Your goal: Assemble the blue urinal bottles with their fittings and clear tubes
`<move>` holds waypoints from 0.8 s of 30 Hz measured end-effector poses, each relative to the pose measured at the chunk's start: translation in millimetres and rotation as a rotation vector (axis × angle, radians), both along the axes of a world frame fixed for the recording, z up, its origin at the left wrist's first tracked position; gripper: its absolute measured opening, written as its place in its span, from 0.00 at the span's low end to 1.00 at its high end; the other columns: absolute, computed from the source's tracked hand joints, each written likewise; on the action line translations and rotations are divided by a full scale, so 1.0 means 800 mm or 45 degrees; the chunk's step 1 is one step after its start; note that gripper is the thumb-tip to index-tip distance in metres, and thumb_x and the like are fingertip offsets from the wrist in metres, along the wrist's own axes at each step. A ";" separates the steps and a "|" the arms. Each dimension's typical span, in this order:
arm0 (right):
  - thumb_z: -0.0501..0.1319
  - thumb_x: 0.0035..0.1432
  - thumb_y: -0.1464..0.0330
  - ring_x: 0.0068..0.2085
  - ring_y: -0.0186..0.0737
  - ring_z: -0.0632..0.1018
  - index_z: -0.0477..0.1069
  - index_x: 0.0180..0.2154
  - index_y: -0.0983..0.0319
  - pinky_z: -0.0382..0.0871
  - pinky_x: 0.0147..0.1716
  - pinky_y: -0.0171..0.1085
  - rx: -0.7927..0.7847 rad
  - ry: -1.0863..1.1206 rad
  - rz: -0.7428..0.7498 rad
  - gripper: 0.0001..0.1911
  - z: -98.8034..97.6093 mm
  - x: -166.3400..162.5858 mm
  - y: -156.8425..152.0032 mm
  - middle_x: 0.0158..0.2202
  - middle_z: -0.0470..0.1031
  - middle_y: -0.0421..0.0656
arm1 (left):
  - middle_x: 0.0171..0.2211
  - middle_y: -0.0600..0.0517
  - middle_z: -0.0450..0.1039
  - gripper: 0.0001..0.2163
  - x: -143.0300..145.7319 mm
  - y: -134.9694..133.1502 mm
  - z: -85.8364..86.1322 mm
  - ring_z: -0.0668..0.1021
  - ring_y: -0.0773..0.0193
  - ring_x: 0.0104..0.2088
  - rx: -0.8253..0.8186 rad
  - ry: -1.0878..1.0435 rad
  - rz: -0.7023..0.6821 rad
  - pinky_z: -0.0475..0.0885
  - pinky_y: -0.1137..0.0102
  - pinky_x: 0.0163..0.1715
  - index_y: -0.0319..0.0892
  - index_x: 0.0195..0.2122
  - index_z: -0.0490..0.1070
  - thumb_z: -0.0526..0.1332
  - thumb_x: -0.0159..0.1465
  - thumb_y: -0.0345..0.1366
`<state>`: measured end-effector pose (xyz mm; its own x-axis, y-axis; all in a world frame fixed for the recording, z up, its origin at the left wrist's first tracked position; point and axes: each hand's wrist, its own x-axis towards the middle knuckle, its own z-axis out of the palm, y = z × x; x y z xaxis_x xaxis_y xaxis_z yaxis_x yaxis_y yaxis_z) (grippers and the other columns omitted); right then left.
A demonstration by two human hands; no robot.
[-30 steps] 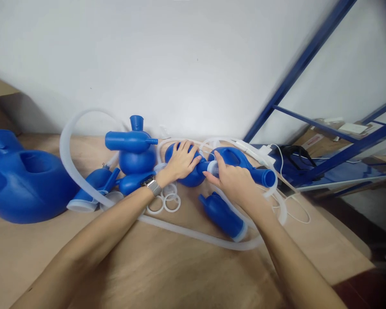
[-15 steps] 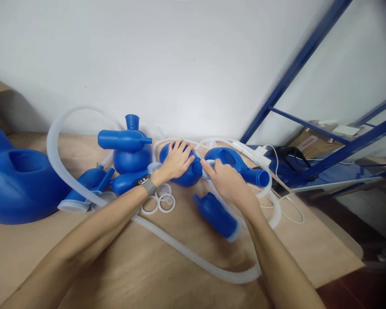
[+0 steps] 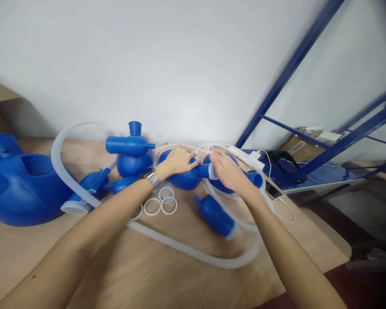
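Observation:
My left hand (image 3: 177,160) lies curled over a round blue plastic bulb (image 3: 183,179) on the wooden table, holding it down. My right hand (image 3: 227,171) is closed round the white collar (image 3: 211,171) where the bulb's neck meets a second blue vessel (image 3: 254,178) with an open spout. A metal watch (image 3: 152,177) is on my left wrist. A blue cylinder part (image 3: 216,216) lies just in front of my right hand. Three white rings (image 3: 161,205) lie below my left wrist.
A long white corrugated hose (image 3: 186,252) loops across the table (image 3: 154,274). A large blue container (image 3: 22,189) stands at the left, with a blue stacked assembly (image 3: 131,150) and a blue funnel piece (image 3: 83,193) beside it. A blue metal rack (image 3: 309,171) and white cables (image 3: 283,206) are at the right.
The view has shifted a little. My right hand has slid from the collar's near side up over the joint, and my left hand has stayed on the bulb.

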<state>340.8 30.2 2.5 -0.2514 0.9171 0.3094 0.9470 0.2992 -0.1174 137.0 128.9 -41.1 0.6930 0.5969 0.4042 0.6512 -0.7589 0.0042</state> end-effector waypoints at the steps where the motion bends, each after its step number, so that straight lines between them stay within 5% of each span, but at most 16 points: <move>1: 0.36 0.77 0.58 0.71 0.54 0.68 0.65 0.70 0.62 0.62 0.70 0.57 0.013 0.157 -0.008 0.33 0.000 -0.002 0.010 0.71 0.68 0.54 | 0.42 0.39 0.83 0.22 0.001 0.002 0.002 0.81 0.48 0.44 -0.018 0.008 0.004 0.69 0.57 0.50 0.38 0.45 0.82 0.54 0.74 0.49; 5: 0.33 0.77 0.57 0.71 0.50 0.70 0.66 0.69 0.64 0.59 0.72 0.54 -0.062 0.467 -0.127 0.36 -0.001 -0.013 0.048 0.69 0.70 0.54 | 0.37 0.40 0.84 0.23 0.004 0.008 0.007 0.83 0.50 0.39 -0.071 0.010 0.032 0.70 0.61 0.41 0.39 0.39 0.84 0.54 0.73 0.49; 17: 0.32 0.78 0.51 0.50 0.47 0.84 0.73 0.63 0.64 0.71 0.58 0.44 -0.419 0.426 -0.218 0.40 -0.001 -0.032 0.066 0.42 0.85 0.50 | 0.42 0.36 0.84 0.23 0.008 -0.001 0.003 0.84 0.45 0.44 -0.122 -0.045 0.119 0.71 0.59 0.43 0.36 0.42 0.85 0.54 0.71 0.48; 24: 0.37 0.78 0.51 0.62 0.56 0.78 0.75 0.61 0.63 0.67 0.62 0.48 -0.397 0.255 -0.254 0.36 0.001 -0.032 0.070 0.60 0.79 0.55 | 0.42 0.32 0.84 0.23 0.012 -0.012 0.009 0.85 0.45 0.41 -0.143 -0.060 0.236 0.71 0.58 0.41 0.33 0.41 0.85 0.52 0.72 0.42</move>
<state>315.0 86.0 3.7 -0.0222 0.9992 0.0342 0.9319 0.0331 -0.3613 146.4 119.3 -33.6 0.5493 0.7553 0.3574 0.7764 -0.6195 0.1160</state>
